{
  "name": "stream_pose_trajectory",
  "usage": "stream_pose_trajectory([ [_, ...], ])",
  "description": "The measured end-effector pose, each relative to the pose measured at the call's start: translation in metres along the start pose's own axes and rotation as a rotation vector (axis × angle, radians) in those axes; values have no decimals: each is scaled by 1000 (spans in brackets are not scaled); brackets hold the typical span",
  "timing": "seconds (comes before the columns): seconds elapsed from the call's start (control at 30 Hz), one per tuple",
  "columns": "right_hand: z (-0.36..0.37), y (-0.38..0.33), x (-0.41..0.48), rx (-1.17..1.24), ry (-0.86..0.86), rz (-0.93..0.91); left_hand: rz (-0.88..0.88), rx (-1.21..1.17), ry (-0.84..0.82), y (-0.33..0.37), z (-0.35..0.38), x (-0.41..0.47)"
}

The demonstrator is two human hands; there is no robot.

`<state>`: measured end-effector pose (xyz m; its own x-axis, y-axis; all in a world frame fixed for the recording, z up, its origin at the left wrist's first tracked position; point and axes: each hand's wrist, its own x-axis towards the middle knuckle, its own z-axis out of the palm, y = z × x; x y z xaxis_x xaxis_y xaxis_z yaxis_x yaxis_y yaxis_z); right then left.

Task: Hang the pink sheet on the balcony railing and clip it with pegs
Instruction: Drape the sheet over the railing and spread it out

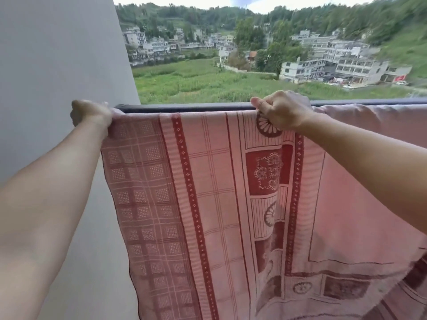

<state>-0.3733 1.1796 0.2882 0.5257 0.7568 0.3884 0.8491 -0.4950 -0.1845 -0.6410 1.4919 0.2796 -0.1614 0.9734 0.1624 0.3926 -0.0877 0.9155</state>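
The pink sheet (215, 192), patterned with dark red stripes, checks and flower wheels, hangs down in front of the dark metal balcony railing (184, 107). My left hand (91, 114) grips the sheet's top left corner at the railing's left end. About mid-railing, my right hand (282, 110) grips the sheet's top edge. To the right of that hand the cloth lies draped over the rail. No pegs are in view.
A plain grey wall (57, 65) stands close on the left, meeting the railing's end. Beyond the railing lie green fields, buildings and wooded hills far below. The sheet's lower right part bunches up near the frame's bottom right corner.
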Motion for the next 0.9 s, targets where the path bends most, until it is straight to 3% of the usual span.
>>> stream_pose_trajectory([
  [0.1, -7, 17, -7, 111, 17, -79, 260, 242, 64, 19, 3, -18],
  [0.17, -15, 34, -19, 135, 112, -119, 519, 227, 45, 36, 12, -61],
  [0.3, -33, 90, -51, 39, 313, -45, 936, 81, -298, 47, 53, -191],
  [0.4, -40, 139, -75, -5, 359, 46, 1111, 68, -381, 47, 86, -270],
  [0.63, -40, 220, -109, 53, 492, 99, 1135, 237, -215, 46, 150, -304],
  [0.9, 2, 204, -102, -58, 447, 145, 1077, 377, -92, -29, 118, -244],
])
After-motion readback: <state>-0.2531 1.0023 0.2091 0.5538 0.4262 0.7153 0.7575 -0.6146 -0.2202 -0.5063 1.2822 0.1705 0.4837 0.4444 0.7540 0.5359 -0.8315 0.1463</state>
